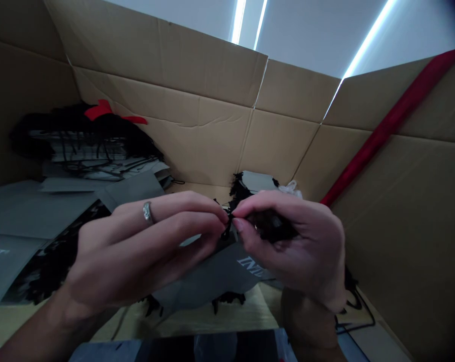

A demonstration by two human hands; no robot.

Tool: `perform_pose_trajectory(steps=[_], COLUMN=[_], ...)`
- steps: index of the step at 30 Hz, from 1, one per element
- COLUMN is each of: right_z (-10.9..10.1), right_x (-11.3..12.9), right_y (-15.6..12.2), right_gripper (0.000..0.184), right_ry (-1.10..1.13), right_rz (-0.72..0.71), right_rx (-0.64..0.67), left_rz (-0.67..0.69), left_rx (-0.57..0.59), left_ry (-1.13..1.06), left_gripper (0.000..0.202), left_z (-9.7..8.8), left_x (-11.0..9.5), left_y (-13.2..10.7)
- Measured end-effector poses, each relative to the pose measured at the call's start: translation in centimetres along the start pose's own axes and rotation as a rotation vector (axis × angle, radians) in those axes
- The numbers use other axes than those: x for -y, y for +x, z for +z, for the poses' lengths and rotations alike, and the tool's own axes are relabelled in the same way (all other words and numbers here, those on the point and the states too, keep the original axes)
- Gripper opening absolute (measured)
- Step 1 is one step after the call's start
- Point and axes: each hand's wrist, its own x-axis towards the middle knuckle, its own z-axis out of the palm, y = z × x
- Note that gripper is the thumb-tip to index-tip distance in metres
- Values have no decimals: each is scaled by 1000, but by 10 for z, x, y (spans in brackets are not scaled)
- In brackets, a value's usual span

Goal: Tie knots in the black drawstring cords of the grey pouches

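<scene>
My left hand (148, 251), with a ring on one finger, pinches a black cord (227, 229) between its fingertips. From the other side my right hand (291, 241) pinches the same cord, its thumb and forefinger nearly touching the left fingertips. Some dark material shows inside the curl of the right hand, too shadowed to make out. Below both hands lies a grey paper piece (208, 281) with white lettering, partly covered by them. Black cord ends stick out along its lower edge. How the cord is fixed to the paper is hidden by my fingers.
At left, a pile of grey paper pieces (133, 168) with black cords carries a red strip (99, 109). More lettered grey pieces (19, 211) lie nearer. A smaller stack (257, 180) stands behind my hands. Cardboard walls (197, 110) enclose the table (250, 311); a red band (393, 120) crosses the right one.
</scene>
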Motion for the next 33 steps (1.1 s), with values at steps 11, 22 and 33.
perform_pose_trajectory(steps=[11, 22, 33], right_z=[7, 13, 19], right_x=[5, 9, 15], right_y=[1, 7, 7], right_gripper=[25, 18, 18], right_ry=[109, 239, 316], right_rz=[79, 157, 231], right_rx=[-4, -15, -44], left_rz=[-66, -89, -76], left_rx=[137, -84, -86], left_ry=[-209, -547, -678], left_gripper=[13, 30, 43], left_z=[-17, 15, 17], left_x=[4, 14, 21], left_y=[18, 20, 21])
